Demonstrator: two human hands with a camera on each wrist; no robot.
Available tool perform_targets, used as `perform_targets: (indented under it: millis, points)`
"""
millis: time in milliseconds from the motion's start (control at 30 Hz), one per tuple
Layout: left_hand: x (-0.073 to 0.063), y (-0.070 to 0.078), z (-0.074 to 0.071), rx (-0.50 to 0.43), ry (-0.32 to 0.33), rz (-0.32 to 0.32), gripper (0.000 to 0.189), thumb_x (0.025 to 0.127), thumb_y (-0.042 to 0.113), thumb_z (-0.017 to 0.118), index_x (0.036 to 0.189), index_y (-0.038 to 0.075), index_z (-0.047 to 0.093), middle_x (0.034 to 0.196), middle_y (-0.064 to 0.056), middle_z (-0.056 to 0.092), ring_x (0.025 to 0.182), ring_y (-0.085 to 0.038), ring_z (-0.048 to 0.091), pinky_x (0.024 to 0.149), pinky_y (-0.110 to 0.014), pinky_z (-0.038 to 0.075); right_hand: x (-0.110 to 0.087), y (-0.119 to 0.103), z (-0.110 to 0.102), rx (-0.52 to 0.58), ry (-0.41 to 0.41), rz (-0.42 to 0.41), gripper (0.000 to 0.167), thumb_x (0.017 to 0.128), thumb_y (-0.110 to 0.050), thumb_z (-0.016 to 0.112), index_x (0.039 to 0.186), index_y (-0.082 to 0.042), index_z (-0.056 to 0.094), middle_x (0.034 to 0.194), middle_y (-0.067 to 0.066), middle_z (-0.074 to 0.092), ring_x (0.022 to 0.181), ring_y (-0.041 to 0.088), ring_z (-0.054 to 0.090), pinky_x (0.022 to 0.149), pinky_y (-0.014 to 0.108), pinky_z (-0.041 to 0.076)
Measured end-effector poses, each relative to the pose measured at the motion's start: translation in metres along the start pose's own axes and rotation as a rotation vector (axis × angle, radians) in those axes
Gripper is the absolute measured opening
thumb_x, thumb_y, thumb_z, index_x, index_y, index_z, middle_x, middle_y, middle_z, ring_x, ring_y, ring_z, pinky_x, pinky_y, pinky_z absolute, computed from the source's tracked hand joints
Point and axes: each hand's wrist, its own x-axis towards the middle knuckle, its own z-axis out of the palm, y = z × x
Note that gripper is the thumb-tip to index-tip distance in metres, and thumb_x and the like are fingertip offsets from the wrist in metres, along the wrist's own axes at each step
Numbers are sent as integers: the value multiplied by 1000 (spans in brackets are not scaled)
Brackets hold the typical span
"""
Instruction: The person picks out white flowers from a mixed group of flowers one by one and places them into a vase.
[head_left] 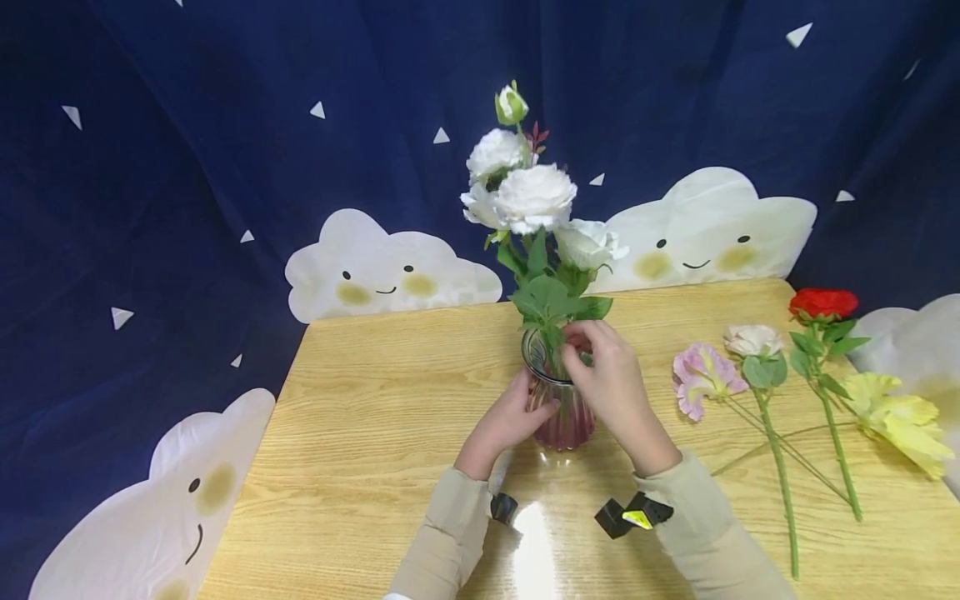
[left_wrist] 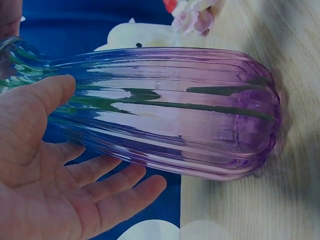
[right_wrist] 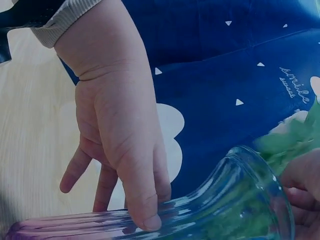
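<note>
A ribbed glass vase point(head_left: 564, 432), clear above and pink-purple below, stands upright on the table. In it is a tall spray of white flowers point(head_left: 536, 200) with a bud on top and green leaves point(head_left: 545, 298). My left hand point(head_left: 510, 419) steadies the vase from its left side. In the left wrist view the thumb point(left_wrist: 60, 89) touches the glass, while the fingers point(left_wrist: 125, 197) extend loosely along the other side. At the vase mouth my right hand point(head_left: 611, 375) pinches the leafy stem; its fingertips are partly hidden. Green stems reach down inside the glass.
On the right of the table lie a pink-purple flower point(head_left: 707, 377), a pale pink rose point(head_left: 753, 342), a red flower point(head_left: 822, 303) and a yellow flower point(head_left: 900, 421), their stems crossing. White cloud cutouts point(head_left: 390, 267) line the table's edges before a dark blue curtain point(head_left: 225, 75).
</note>
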Motion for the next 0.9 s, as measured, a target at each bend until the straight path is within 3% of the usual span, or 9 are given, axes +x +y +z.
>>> perform_targets:
  millis: [200, 467, 667, 767, 900]
  points:
    - [-1, 0, -1, 3, -4, -6, 65, 88, 24, 55, 140, 6, 20, 139, -14, 32, 127, -21, 29, 104, -33, 25, -2, 4, -6, -13, 92, -15, 12, 76, 5, 61, 88, 4, 61, 82, 13, 60, 71, 23, 57, 65, 35, 51]
    - [-3, -1, -2, 7, 4, -37, 69, 88, 26, 55, 142, 9, 16, 142, -14, 27, 129, -23, 26, 105, -36, 24, -6, 11, -11, -24, 148, -59, 12, 75, 7, 61, 86, 4, 62, 80, 12, 61, 72, 23, 58, 68, 33, 51]
    - [-4, 0, -1, 25, -4, -56, 69, 88, 28, 54, 142, 7, 16, 142, -15, 26, 129, -24, 26, 105, -35, 23, -21, 27, -16, -52, 233, -59, 10, 73, 9, 59, 82, 5, 62, 74, 13, 60, 68, 25, 59, 65, 33, 48]
    - [-4, 0, -2, 38, -8, -55, 70, 89, 29, 53, 142, 7, 14, 143, -16, 24, 129, -25, 25, 105, -36, 23, -36, 38, -15, -85, 225, -50, 11, 72, 10, 59, 81, 5, 62, 72, 14, 60, 66, 25, 59, 62, 36, 48]
    - [-1, -2, -1, 40, 22, -16, 67, 88, 25, 54, 142, 7, 17, 142, -16, 26, 129, -25, 26, 105, -36, 23, -54, 49, -9, -141, 131, -49, 12, 70, 10, 62, 80, 4, 62, 72, 12, 60, 64, 23, 58, 57, 35, 50]
